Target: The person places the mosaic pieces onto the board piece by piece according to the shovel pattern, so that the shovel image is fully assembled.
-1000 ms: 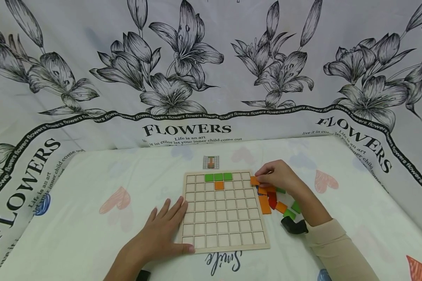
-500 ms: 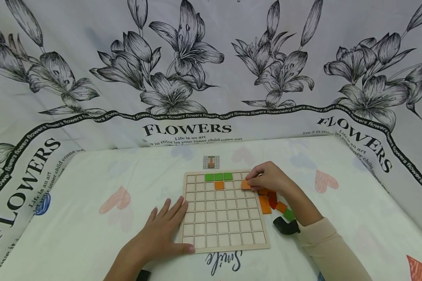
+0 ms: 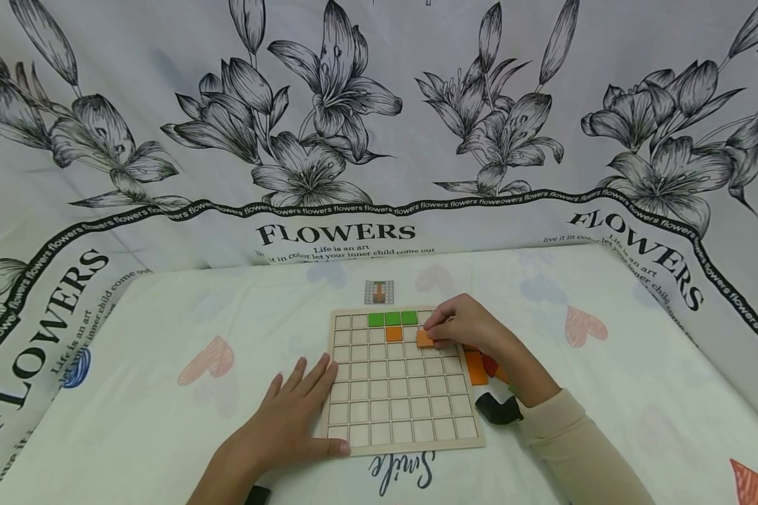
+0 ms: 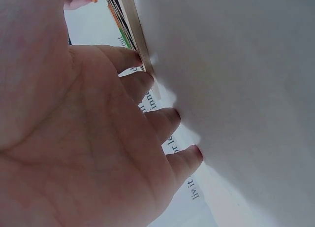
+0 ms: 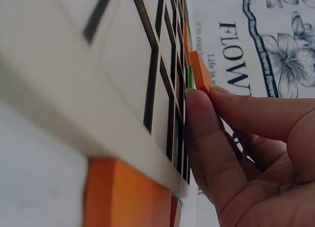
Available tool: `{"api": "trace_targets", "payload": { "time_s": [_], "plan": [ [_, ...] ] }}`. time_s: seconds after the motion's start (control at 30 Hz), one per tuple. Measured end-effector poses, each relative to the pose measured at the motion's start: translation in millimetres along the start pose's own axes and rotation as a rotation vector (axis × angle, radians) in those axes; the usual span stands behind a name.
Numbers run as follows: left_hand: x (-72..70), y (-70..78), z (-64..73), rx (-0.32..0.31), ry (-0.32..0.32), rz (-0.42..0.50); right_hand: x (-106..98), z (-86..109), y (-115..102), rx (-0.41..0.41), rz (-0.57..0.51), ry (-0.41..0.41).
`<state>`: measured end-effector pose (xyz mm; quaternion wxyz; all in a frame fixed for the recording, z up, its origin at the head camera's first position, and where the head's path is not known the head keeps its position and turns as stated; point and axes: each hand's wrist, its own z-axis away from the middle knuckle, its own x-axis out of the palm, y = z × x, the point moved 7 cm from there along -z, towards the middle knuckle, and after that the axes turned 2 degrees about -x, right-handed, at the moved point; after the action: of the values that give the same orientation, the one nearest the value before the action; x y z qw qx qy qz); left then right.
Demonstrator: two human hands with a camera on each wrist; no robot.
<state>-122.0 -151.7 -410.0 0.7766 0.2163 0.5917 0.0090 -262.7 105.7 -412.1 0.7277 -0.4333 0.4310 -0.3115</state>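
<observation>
My right hand (image 3: 470, 326) pinches an orange square tile (image 3: 424, 339) between thumb and fingers, over the upper right part of a wooden grid board (image 3: 404, 447). In the right wrist view the held tile (image 5: 200, 72) juts out past the fingertips, tilted. Three green tiles (image 3: 393, 318) sit side by side in the board's top row, with one orange tile (image 3: 394, 334) under the middle one. My left hand (image 3: 290, 417) lies with spread, straight fingers at the board's left edge, its thumb on the lower left corner.
Loose orange and red pieces (image 3: 476, 368) lie at the board's right side, partly hidden by my right hand and forearm. A small printed pattern card (image 3: 379, 292) lies behind the board. Flower-printed cloth (image 3: 335, 161) hangs at the back.
My right hand has carried the orange tile leftward from the loose pieces and over the board's right columns. The left hand has stayed in place.
</observation>
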Motion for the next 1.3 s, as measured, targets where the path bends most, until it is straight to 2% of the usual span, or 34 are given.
{"api": "trace_targets", "payload": {
  "time_s": [0.57, 1.0, 1.3],
  "plan": [
    [0.8, -0.5, 0.6, 0.012, 0.010, -0.002, 28, -1.6, -13, -0.042, -0.019, -0.062],
    [1.2, -0.6, 0.5, -0.002, -0.006, 0.004, 39, -4.7, -17, -0.102, 0.036, -0.124],
    [0.4, -0.4, 0.5, 0.005, -0.003, 0.002, 43, -3.5, -20, -0.111, 0.051, -0.126]
  ]
}}
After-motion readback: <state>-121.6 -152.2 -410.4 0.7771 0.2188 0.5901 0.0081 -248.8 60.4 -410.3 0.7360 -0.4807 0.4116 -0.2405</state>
